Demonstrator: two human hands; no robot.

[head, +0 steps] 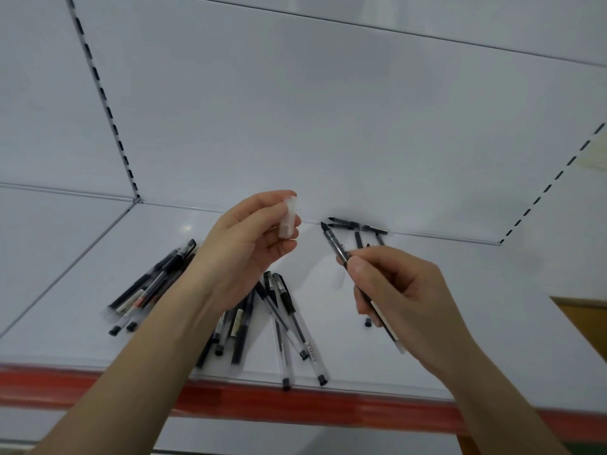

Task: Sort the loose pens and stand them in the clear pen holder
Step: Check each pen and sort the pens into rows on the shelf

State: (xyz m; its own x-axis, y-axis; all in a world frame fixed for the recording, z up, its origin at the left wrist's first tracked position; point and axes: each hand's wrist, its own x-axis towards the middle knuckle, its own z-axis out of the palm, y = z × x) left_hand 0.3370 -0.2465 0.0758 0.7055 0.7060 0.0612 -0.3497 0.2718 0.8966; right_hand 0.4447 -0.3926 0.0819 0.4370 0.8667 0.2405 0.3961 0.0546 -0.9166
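Hands (254, 247) (397, 290), cap (289, 218), pen (335, 246) over loose pens (285, 323) on shelf (492, 277)

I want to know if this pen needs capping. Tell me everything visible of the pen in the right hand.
The pen is slim, with a clear plastic-looking barrel, dark inside, and a black pointed tip. It is uncapped. The right hand grips its middle with curled fingers and thumb, above the shelf. It is tilted, tip up and towards the frosted cap pinched in the left hand; its pale back end sticks out below the hand.
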